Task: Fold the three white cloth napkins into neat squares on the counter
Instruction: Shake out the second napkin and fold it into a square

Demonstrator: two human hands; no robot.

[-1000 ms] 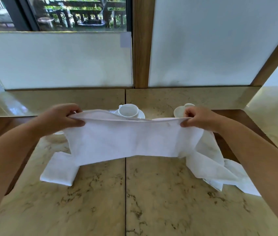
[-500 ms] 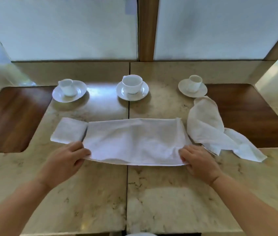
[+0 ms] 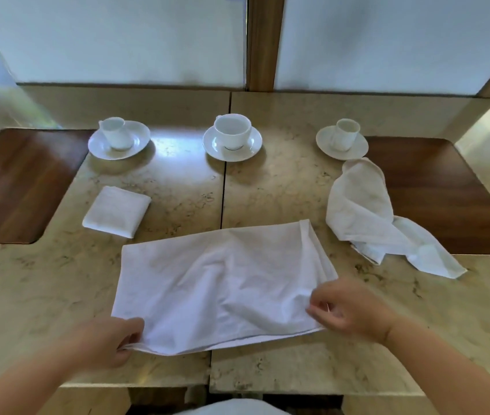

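Both hands — left hand (image 3: 108, 342), right hand (image 3: 348, 310) — pinched the half-folded napkin's (image 3: 222, 283) near corners; the second fold probably needed the edges aligned.

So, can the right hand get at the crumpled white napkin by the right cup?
Probably yes: the crumpled white cloth napkin lies just beyond the right hand, nothing between, though it must release the half-folded white napkin.

The left hand (image 3: 108, 339) covers the near left corner of the half-folded napkin (image 3: 219, 283), and its fingertips are tucked under the hem, so how they pinch it cannot be told. The right hand (image 3: 348, 310) hides the near right corner, and its curled fingers are blurred. Both forearms run off the bottom edge, where a white shape (image 3: 231, 408) is cut off and cannot be identified.
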